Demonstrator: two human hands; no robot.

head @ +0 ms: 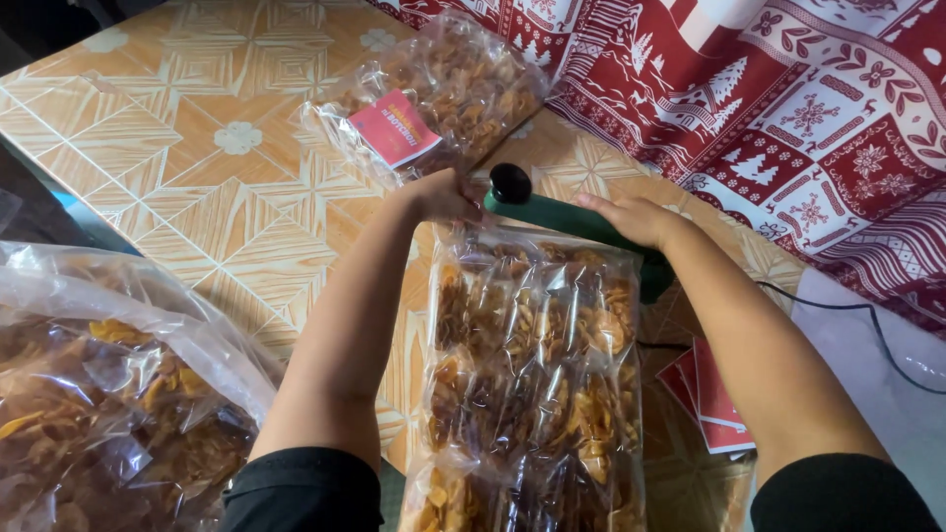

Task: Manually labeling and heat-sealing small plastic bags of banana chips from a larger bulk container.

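Near bag: clear plastic bag of chips [537, 374], long and full of golden-brown pieces, lying lengthwise between both forearms, top edge tucked under the sealer.
Sealer: green heat sealer [581, 222] with a black knob [510, 182], set crosswise at the bag's far end, on the patterned tabletop [197, 177].
Left hand [443, 195]: curled at the bag's top corner, just beside the knob (fingers hidden, so grip cannot be told).
Right hand [636, 217]: palm down, fingers together, pressed flat on the green arm.
Far bag: sealed chip bag with red label [434, 94], beyond the sealer.
Left edge: large open sack of chips [108, 394].
Right side: red cards [709, 394], black cord [857, 315], red patterned cloth [788, 108].
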